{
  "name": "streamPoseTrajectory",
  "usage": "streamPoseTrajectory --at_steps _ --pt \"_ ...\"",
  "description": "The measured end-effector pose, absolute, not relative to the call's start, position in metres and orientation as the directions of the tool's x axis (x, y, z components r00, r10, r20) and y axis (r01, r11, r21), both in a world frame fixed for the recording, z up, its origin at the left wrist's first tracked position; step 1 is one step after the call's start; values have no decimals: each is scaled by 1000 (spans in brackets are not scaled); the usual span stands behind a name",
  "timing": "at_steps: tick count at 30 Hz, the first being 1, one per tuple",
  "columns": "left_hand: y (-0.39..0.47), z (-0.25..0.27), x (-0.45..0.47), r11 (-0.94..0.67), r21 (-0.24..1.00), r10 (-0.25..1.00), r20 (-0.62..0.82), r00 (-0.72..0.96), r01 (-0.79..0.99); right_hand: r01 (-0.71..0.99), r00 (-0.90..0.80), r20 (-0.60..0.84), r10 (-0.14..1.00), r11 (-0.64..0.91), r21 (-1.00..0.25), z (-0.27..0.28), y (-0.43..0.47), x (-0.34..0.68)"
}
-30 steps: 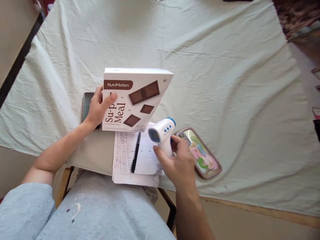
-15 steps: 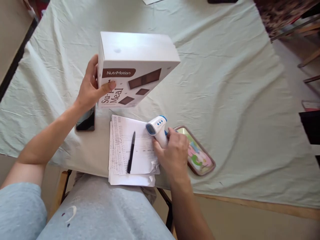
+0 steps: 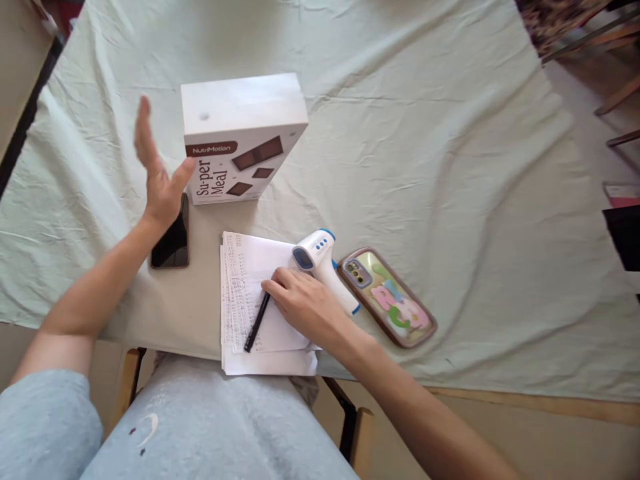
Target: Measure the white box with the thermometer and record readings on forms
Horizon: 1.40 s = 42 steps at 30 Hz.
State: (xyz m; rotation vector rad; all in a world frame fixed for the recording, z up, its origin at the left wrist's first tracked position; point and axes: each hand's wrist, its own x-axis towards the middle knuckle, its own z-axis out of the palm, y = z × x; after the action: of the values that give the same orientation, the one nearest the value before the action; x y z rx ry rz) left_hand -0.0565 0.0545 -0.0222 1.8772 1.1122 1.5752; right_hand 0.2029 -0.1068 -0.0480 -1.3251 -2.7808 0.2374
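Note:
A white NutriMotion box (image 3: pixel 245 163) stands upright on the cloth. Just left of it, my left hand (image 3: pixel 163 177) is open, fingers spread and thumb close to the box's edge; it holds nothing. Below that hand lies a dark phone (image 3: pixel 171 240), partly hidden by it. My right hand (image 3: pixel 305 300) is closed over the upper end of a black pen (image 3: pixel 257 325), above a stack of written papers (image 3: pixel 237 293). Beside this hand, a white and blue infrared thermometer (image 3: pixel 320 257) lies partly on the papers, its handle pointing toward the lower right.
A phone in a colourful case (image 3: pixel 387 297) lies face down right of the thermometer. A wrinkled pale green cloth (image 3: pixel 500 200) covers the table, whose front edge is close to my lap. Wooden furniture stands beyond the right side.
My left hand has let go of the box, which now rests lower on the cloth. My right hand has left the thermometer and moved left to the pen, which has shifted slightly.

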Motion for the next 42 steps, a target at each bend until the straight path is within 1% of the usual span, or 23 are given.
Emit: streamPoseTrajectory --at_steps 1,2,3,4,6,7,9,10,11,13,14,16,19,22,24,27,29,35,42 --pt "42 -17 -55 -673 651 686 727 -32 350 753 -654 -49 755 642 -143 -46 -104 202" --pt "29 -14 -52 -741 538 581 814 -18 403 742 -669 -72 740 658 -130 -43 -101 202" --pt "15 -12 -49 -796 418 487 871 56 438 735 -678 -90 730 667 -124 -41 -98 203" --pt "2 -12 -45 -840 319 433 881 189 439 730 -683 -99 724 671 -129 -38 -96 203" --pt "-22 -19 -39 -926 154 327 784 527 345 730 -679 -84 729 658 -184 -31 -92 205" --pt "-32 -25 -36 -939 115 305 715 629 325 735 -662 -48 748 634 -241 -27 -90 205" --pt "-47 -40 -32 -932 74 327 593 736 355 739 -562 53 825 530 -417 -20 -87 203" --pt "-53 -48 -31 -916 66 365 544 755 395 724 -476 91 875 449 -524 -18 -86 200" --pt "-57 -55 -31 -900 61 403 499 768 432 689 -376 99 921 350 -635 -16 -85 196" --pt "-62 -66 -30 -869 56 467 424 776 492 543 -213 23 977 138 -828 -17 -80 184" --pt "-63 -70 -30 -854 55 493 399 773 517 454 -169 -37 985 45 -890 -20 -76 178" --pt "-65 -74 -30 -836 52 523 378 764 546 312 -138 -127 982 -79 -947 -30 -68 166" --pt "-65 -74 -28 -821 55 542 386 747 568 241 -99 -175 980 -147 -959 -46 -58 155" --pt "-65 -73 -27 -812 63 557 383 737 581 198 -49 -190 980 -177 -964 -57 -53 151" --pt "-66 -73 -27 -805 72 572 361 737 589 251 -7 -167 986 -160 -955 -61 -52 151" --pt "-67 -74 -27 -798 91 590 321 741 596 417 71 -80 994 -102 -903 -63 -52 150" --pt "-67 -74 -28 -800 103 591 311 745 591 476 94 -50 994 -88 -875 -63 -52 149" --pt "-65 -73 -28 -807 129 578 367 729 576 540 76 -28 997 -65 -839 -62 -52 148" --pt "-63 -70 -26 -816 149 569 383 728 559 596 27 83 996 51 -802 -64 -52 151"
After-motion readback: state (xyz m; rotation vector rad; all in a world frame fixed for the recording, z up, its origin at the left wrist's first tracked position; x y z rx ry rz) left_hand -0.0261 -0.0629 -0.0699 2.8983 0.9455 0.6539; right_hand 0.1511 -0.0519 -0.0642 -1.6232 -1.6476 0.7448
